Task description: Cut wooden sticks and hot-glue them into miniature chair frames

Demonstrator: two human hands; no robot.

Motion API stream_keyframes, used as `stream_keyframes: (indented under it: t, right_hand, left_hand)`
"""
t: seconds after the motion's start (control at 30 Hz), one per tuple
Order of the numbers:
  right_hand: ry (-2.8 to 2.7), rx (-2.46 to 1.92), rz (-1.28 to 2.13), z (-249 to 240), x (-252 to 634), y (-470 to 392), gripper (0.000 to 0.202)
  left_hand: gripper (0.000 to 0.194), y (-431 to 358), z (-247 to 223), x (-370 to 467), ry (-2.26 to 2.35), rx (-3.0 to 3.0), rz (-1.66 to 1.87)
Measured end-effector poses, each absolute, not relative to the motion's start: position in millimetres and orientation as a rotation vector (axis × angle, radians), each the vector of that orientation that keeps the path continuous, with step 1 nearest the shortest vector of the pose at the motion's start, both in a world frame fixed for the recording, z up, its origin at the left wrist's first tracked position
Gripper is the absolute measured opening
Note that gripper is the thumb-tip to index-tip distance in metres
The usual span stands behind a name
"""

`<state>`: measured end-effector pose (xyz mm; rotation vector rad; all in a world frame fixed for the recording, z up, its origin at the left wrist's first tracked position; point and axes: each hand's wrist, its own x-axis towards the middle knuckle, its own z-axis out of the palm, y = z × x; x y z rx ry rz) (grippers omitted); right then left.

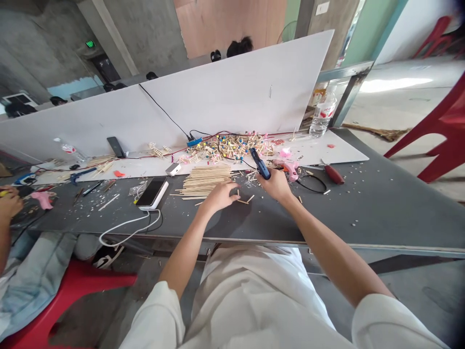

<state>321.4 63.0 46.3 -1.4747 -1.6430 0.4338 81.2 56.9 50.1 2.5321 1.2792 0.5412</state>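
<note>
The right hand (278,184) is gripping a dark blue glue gun (260,164), fingers wrapped round the handle, the body tilting up and away from the person. The left hand (220,195) is resting on the dark grey table (381,203), fingers curled down lightly over the near edge of a flat pile of thin pale wooden sticks (205,178); whether it is pinching one stick cannot be told. A few short loose stick pieces (244,199) are lying between the two hands.

To do this well, I judge the left hand should be pressing one stick flat and steady while the gun tip is kept close and clear of the fingertips, since the tip is likely hot.

Just beyond, a pink glue gun (288,167) is lying on its side beside a heap of stick constructions with coloured beads (232,145). A phone on a white power bank (152,193) is sitting to the left, and another person's hand (9,202) is showing at the far left edge.
</note>
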Motion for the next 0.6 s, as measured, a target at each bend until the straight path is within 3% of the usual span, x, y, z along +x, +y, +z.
stream_keyframes:
  t: [0.17,0.43,0.6]
  right_hand:
    - [-1.605,-1.431,0.428,48.3,327.3,66.6,0.023]
    - [-1.265,-1.301,0.581,82.5,373.9,41.0,0.03]
    - [-1.177,-1.684,0.304,90.1,436.2,3.8,0.032]
  left_hand:
    - [0.048,67.1,36.2,113.6,1.244,2.511,0.39]
    - [0.013,71.7,17.3,123.4,1.124,2.536,0.585]
    - [0.017,66.9,7.4,124.3,1.043,2.568,0.701]
